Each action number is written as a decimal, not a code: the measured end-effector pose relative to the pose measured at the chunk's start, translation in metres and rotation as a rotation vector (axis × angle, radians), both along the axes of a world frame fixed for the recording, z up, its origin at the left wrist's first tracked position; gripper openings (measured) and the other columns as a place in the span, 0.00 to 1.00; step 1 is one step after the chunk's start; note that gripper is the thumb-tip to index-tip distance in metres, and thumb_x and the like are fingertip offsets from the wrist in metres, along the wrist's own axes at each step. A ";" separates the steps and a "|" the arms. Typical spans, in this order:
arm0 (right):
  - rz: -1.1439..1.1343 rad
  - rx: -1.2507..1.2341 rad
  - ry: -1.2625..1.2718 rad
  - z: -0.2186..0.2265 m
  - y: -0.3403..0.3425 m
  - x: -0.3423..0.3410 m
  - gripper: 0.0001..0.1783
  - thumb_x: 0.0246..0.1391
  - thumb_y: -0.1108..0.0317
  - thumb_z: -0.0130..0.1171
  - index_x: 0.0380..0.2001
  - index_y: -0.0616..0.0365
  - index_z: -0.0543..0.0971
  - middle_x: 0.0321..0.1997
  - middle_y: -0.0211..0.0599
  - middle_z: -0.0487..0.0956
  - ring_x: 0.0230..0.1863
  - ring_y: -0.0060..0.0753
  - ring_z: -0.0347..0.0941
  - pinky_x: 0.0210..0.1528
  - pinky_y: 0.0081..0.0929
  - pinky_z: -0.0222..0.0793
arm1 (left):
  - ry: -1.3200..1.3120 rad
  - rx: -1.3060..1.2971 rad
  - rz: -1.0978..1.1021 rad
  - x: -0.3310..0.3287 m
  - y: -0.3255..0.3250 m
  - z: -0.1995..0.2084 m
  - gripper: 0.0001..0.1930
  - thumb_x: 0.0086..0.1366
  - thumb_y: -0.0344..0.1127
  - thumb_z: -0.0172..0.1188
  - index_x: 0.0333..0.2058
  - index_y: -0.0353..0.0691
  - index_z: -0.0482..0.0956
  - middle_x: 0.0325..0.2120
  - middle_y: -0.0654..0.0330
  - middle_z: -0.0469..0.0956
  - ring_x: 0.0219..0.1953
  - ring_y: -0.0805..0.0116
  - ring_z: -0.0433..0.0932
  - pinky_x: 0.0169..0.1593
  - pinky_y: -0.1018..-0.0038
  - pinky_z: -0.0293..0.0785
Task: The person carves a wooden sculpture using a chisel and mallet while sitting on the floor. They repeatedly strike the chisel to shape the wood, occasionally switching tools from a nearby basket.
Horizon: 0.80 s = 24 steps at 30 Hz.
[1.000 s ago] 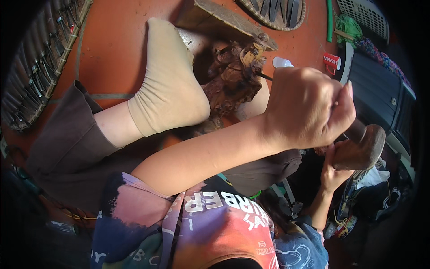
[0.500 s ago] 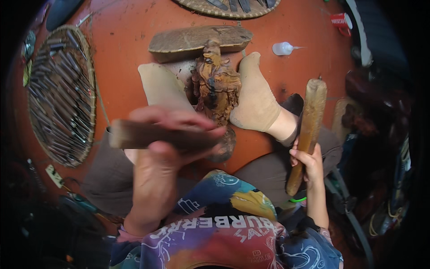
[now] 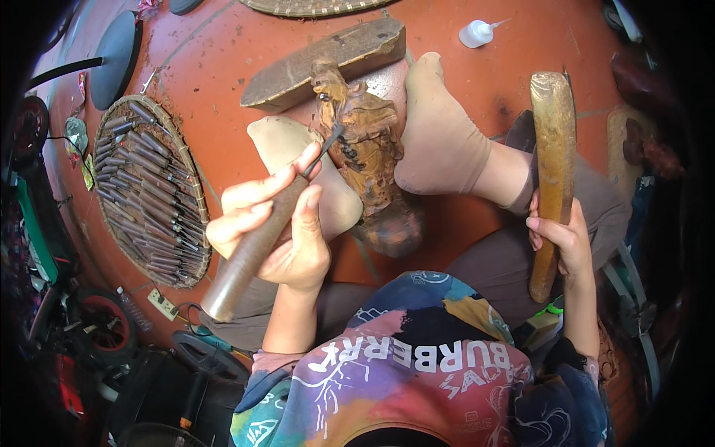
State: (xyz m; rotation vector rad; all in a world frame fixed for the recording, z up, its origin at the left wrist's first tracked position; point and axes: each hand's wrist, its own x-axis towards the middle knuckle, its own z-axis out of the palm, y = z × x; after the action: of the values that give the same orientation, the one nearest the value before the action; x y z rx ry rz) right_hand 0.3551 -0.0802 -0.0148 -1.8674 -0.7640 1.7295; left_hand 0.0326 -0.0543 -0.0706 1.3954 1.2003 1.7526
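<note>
My left hand [image 3: 287, 235] is closed around the brown wooden handle of a carving chisel [image 3: 242, 276]. The thin dark blade points up and right, its tip over the carved wooden figure [image 3: 369, 138]; whether it touches the wood I cannot tell. That figure lies between my two socked feet, its rounded dark base [image 3: 391, 227] toward me. On the right, my right hand [image 3: 564, 237] grips a long, worn wooden mallet [image 3: 553, 141] near its lower end, holding it upright beside my knee, apart from the carving.
A thick wooden block [image 3: 324, 63] lies just beyond the figure. To the left, a woven oval tray [image 3: 195, 175] carries many chisels. A white squeeze bottle [image 3: 475, 34] stands on the orange tiled floor [image 3: 514, 59]. A power strip [image 3: 161, 304] lies at lower left.
My left hand has turned the chisel from lying nearly level to slanting, its blade now over the figure. The mallet stays in my right hand. The whole view has shifted somewhat.
</note>
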 end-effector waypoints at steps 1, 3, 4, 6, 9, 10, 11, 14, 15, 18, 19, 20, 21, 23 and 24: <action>-0.003 0.000 0.000 0.000 0.000 0.000 0.14 0.42 0.73 0.65 0.33 0.63 0.73 0.19 0.29 0.71 0.16 0.20 0.67 0.19 0.19 0.62 | 0.026 0.027 -0.005 0.000 0.001 -0.001 0.21 0.60 0.19 0.61 0.42 0.41 0.56 0.42 0.49 0.68 0.47 0.50 0.78 0.49 0.46 0.80; -0.008 -0.001 -0.006 -0.001 0.000 -0.001 0.15 0.42 0.72 0.66 0.33 0.63 0.73 0.19 0.29 0.71 0.16 0.20 0.67 0.19 0.19 0.62 | 0.077 0.078 -0.010 0.000 0.001 -0.003 0.20 0.62 0.21 0.59 0.44 0.41 0.56 0.41 0.48 0.70 0.43 0.39 0.80 0.46 0.53 0.84; -0.011 -0.003 -0.011 -0.001 0.000 -0.001 0.15 0.42 0.72 0.66 0.33 0.63 0.73 0.19 0.29 0.71 0.16 0.20 0.67 0.19 0.19 0.62 | 0.085 0.079 -0.028 0.000 0.002 -0.004 0.20 0.62 0.21 0.59 0.43 0.41 0.56 0.41 0.48 0.70 0.43 0.39 0.80 0.46 0.52 0.84; -0.013 -0.002 -0.015 -0.001 0.000 -0.001 0.15 0.42 0.72 0.66 0.34 0.63 0.74 0.19 0.29 0.71 0.16 0.20 0.67 0.19 0.19 0.62 | 0.096 0.080 -0.064 0.001 0.004 -0.006 0.20 0.62 0.22 0.60 0.43 0.41 0.56 0.41 0.48 0.70 0.43 0.39 0.80 0.47 0.51 0.83; -0.017 0.001 -0.017 -0.001 0.000 -0.002 0.15 0.42 0.72 0.66 0.34 0.63 0.74 0.19 0.29 0.71 0.16 0.20 0.66 0.19 0.18 0.62 | 0.105 0.099 -0.099 0.001 0.005 -0.010 0.20 0.62 0.22 0.61 0.42 0.41 0.57 0.41 0.48 0.69 0.45 0.41 0.79 0.47 0.47 0.82; -0.023 0.000 -0.022 -0.001 0.001 -0.004 0.15 0.42 0.72 0.66 0.34 0.63 0.74 0.19 0.29 0.71 0.16 0.20 0.66 0.19 0.18 0.61 | 0.105 0.116 -0.110 0.002 0.005 -0.011 0.20 0.61 0.21 0.61 0.42 0.41 0.57 0.41 0.49 0.69 0.45 0.41 0.79 0.47 0.46 0.82; -0.028 -0.001 -0.027 -0.001 0.001 -0.005 0.15 0.42 0.71 0.66 0.34 0.63 0.74 0.19 0.29 0.71 0.16 0.20 0.66 0.19 0.18 0.61 | 0.111 0.112 -0.105 0.002 0.005 -0.012 0.20 0.61 0.21 0.61 0.42 0.40 0.57 0.40 0.49 0.69 0.45 0.42 0.79 0.47 0.46 0.82; -0.028 -0.006 -0.021 -0.002 0.000 -0.003 0.15 0.42 0.72 0.65 0.34 0.64 0.74 0.19 0.28 0.71 0.16 0.20 0.66 0.19 0.18 0.61 | 0.126 0.103 -0.096 0.005 0.005 -0.011 0.20 0.60 0.20 0.61 0.42 0.40 0.57 0.40 0.49 0.69 0.46 0.44 0.79 0.48 0.45 0.81; -0.029 -0.002 -0.020 -0.002 0.000 -0.003 0.15 0.42 0.72 0.65 0.34 0.64 0.73 0.19 0.28 0.71 0.16 0.20 0.66 0.19 0.18 0.61 | 0.134 0.104 -0.095 0.005 0.005 -0.010 0.20 0.60 0.19 0.61 0.42 0.40 0.57 0.40 0.49 0.69 0.45 0.44 0.79 0.47 0.45 0.81; -0.027 0.009 -0.017 -0.003 -0.001 -0.003 0.15 0.43 0.71 0.65 0.34 0.64 0.73 0.19 0.28 0.70 0.15 0.19 0.65 0.18 0.18 0.60 | 0.145 0.087 -0.076 0.009 0.006 -0.004 0.21 0.60 0.19 0.61 0.42 0.39 0.57 0.40 0.48 0.69 0.45 0.44 0.80 0.48 0.46 0.82; -0.023 0.011 -0.013 -0.003 -0.001 -0.002 0.15 0.43 0.71 0.65 0.34 0.64 0.73 0.19 0.28 0.70 0.15 0.19 0.65 0.18 0.18 0.60 | 0.148 0.079 -0.067 0.011 0.006 -0.003 0.21 0.60 0.19 0.61 0.42 0.39 0.57 0.40 0.48 0.69 0.45 0.44 0.80 0.48 0.47 0.82; -0.020 0.013 -0.010 -0.003 -0.001 -0.002 0.15 0.43 0.71 0.65 0.34 0.64 0.73 0.19 0.28 0.70 0.15 0.19 0.65 0.18 0.18 0.60 | 0.150 0.074 -0.056 0.011 0.005 -0.003 0.21 0.60 0.19 0.61 0.42 0.39 0.57 0.40 0.48 0.69 0.45 0.44 0.80 0.48 0.47 0.82; -0.019 0.013 -0.005 -0.003 -0.001 -0.002 0.15 0.43 0.71 0.65 0.34 0.64 0.73 0.19 0.28 0.70 0.15 0.19 0.65 0.18 0.17 0.60 | 0.152 0.070 -0.045 0.012 0.005 -0.004 0.21 0.60 0.18 0.61 0.42 0.39 0.57 0.41 0.48 0.69 0.45 0.45 0.80 0.48 0.48 0.82; -0.019 0.013 0.005 -0.004 -0.001 -0.002 0.15 0.43 0.71 0.65 0.34 0.64 0.73 0.19 0.28 0.70 0.15 0.19 0.65 0.18 0.17 0.60 | 0.177 0.066 -0.045 0.011 0.005 -0.002 0.21 0.59 0.18 0.61 0.42 0.38 0.57 0.41 0.48 0.69 0.45 0.45 0.80 0.48 0.48 0.82; -0.016 0.014 0.004 -0.004 -0.001 -0.001 0.15 0.43 0.71 0.65 0.35 0.64 0.73 0.19 0.28 0.70 0.15 0.19 0.65 0.18 0.17 0.59 | 0.197 0.066 -0.058 0.011 0.005 -0.001 0.21 0.59 0.18 0.61 0.42 0.38 0.57 0.41 0.48 0.69 0.45 0.45 0.80 0.48 0.48 0.82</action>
State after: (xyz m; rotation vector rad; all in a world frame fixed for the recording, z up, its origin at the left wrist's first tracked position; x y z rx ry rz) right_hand 0.3537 -0.0815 -0.0184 -1.8551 -0.7564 1.7134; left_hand 0.0431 -0.0492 -0.0717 1.6572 1.1992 1.6589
